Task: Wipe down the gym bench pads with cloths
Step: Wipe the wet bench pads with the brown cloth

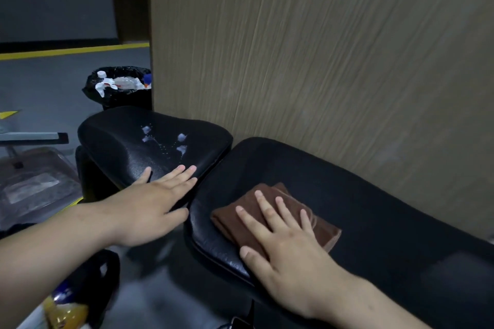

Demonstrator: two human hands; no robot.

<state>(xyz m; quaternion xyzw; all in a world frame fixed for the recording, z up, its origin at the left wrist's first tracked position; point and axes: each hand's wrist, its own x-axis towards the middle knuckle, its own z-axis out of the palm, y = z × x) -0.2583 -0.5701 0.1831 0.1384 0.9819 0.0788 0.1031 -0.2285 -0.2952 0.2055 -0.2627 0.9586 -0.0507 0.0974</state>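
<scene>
**Both hands flat on the black bench pads**

Your right hand (288, 256) lies flat with its fingers straight and spread, pressing down on a folded brown cloth (229, 218). The cloth sits on the long back pad (361, 203), close to that pad's near-left end, with its corners showing beyond your fingertips and beside your little finger.

Your left hand (149, 203) is also flat and holds nothing. Its fingers are straight and rest on the near edge of the seat pad (120, 147), right by the gap between the two pads. Both pads are black, grained and slightly shiny. A few white patches of foam (181, 139) with fine droplets around them sit near the middle of the seat pad, apart from your fingers.

A wood-grain wall panel (320, 48) rises just behind the bench's far edge. Past the seat pad's far end stands a waste bin (120, 96) with a black liner, and plastic bottles and white scraps lie at its top. The floor (40, 83) is grey, with a yellow line (72, 52) running across it further back. The lighting is dim.
</scene>
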